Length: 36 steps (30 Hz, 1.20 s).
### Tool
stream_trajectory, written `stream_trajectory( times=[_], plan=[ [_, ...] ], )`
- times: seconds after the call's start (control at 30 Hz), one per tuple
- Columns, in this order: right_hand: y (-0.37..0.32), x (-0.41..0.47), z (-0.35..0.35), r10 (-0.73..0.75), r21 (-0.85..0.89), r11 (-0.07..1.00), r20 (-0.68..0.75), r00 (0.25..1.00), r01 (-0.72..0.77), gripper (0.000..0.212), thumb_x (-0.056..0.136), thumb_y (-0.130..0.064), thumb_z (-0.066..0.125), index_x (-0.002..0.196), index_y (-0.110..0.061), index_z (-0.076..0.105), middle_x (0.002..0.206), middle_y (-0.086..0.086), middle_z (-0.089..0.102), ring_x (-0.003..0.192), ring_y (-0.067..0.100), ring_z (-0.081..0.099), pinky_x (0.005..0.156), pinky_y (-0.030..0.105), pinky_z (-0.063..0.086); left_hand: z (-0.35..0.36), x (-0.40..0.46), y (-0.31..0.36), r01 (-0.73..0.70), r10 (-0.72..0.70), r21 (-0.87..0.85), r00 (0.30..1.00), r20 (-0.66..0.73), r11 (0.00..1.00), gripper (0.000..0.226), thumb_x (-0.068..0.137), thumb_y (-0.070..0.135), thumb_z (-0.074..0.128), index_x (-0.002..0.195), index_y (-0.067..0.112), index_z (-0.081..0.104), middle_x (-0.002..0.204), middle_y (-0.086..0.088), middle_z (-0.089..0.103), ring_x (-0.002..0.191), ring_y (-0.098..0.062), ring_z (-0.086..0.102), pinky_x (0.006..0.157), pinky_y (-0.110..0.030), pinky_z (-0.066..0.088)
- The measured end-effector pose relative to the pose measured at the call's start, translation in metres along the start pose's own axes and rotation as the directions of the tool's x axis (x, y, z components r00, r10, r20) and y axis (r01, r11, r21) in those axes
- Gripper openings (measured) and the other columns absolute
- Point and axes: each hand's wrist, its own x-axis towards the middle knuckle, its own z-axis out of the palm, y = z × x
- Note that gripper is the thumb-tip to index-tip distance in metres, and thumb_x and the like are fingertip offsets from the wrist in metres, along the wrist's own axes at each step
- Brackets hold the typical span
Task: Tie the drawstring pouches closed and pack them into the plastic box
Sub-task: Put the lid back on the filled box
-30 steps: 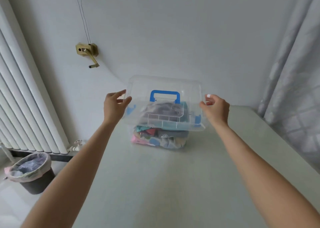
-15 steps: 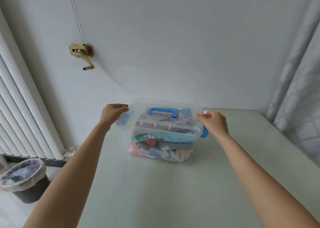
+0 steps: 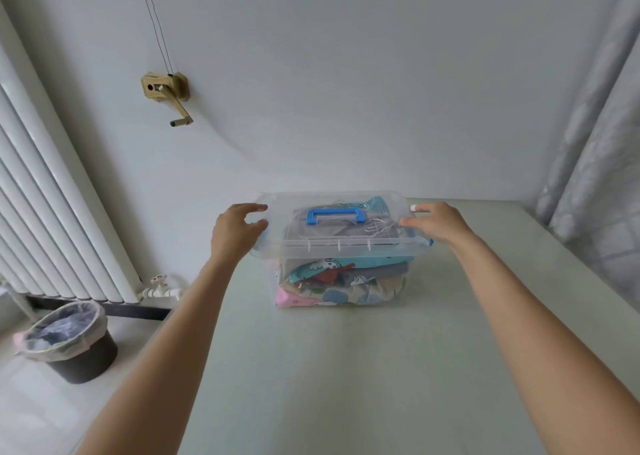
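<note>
Through the clear walls of the plastic box (image 3: pixel 341 283) the packed pouches (image 3: pixel 337 281) blur into one heap of teal, grey and pink cloth, so their number and knots cannot be made out, and the blue side latches are mostly hidden behind the hands. The left hand (image 3: pixel 235 233) and right hand (image 3: pixel 436 224) grip opposite ends of the clear lid (image 3: pixel 341 246) with its blue handle (image 3: pixel 335 216), seated on the box. The box stands far back on the pale tabletop (image 3: pixel 346 368), near the white wall; a radiator (image 3: pixel 52 219), a lined bin (image 3: pixel 67 340) and a curtain (image 3: pixel 599 125) flank it.
</note>
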Motion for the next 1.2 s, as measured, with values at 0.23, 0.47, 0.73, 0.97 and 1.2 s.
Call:
stream_trajectory(
  times=[0.23,0.47,0.73,0.97,1.2],
  plan=[
    [0.005,-0.012,0.006,0.139,0.337,0.929,0.064,0.988,-0.153,0.065,0.080,-0.042,0.067,0.137,-0.027,0.040,0.141,0.005,0.043,0.119,0.025,0.047,0.085,0.036,0.046,0.002,-0.022,0.054,-0.514,0.454,0.378,0.858,0.240,0.770,0.028,0.094,0.037,0.049,0.120,0.031,0.060,0.128,0.007,0.058,0.115,-0.017,0.053,0.092,-0.033,0.042],
    [0.007,-0.026,0.005,0.062,0.533,0.843,0.042,0.997,-0.075,0.078,0.078,-0.036,0.072,0.142,-0.022,0.030,0.136,0.007,0.047,0.113,0.022,0.053,0.092,0.037,0.047,0.044,-0.053,0.082,-0.604,0.417,0.388,0.780,0.467,0.696,0.055,0.090,0.064,0.026,0.135,0.038,0.043,0.143,0.009,0.044,0.128,-0.017,0.044,0.100,-0.038,0.039],
    [0.007,-0.033,0.013,-0.087,0.417,0.903,-0.058,0.995,0.103,0.055,0.081,-0.008,0.061,0.134,-0.011,0.046,0.138,0.004,0.050,0.120,0.020,0.052,0.101,0.036,0.043,0.055,-0.055,0.069,-0.618,0.450,0.445,0.782,0.431,0.648,0.056,0.089,0.066,0.023,0.132,0.038,0.046,0.137,0.011,0.051,0.120,-0.015,0.051,0.077,-0.028,0.045],
    [-0.005,-0.041,0.010,-0.180,-0.099,0.980,-0.046,0.983,0.175,0.050,0.091,-0.013,0.043,0.141,-0.015,0.036,0.138,0.010,0.050,0.123,0.030,0.047,0.096,0.034,0.038,0.060,-0.051,0.065,-0.621,0.474,0.398,0.779,0.410,0.676,0.054,0.091,0.063,0.023,0.131,0.037,0.049,0.137,0.009,0.052,0.120,-0.015,0.052,0.072,-0.025,0.043],
    [-0.065,-0.059,0.037,-0.627,-0.404,0.695,0.065,0.776,0.595,0.046,0.097,-0.046,0.036,0.136,-0.023,0.042,0.144,-0.005,0.044,0.134,0.019,0.034,0.111,0.048,0.023,0.029,-0.055,0.043,-0.380,0.367,-0.051,0.914,-0.175,0.923,0.027,0.090,0.026,0.057,0.116,0.026,0.061,0.122,0.004,0.060,0.113,-0.018,0.052,0.094,-0.029,0.040]
  ],
)
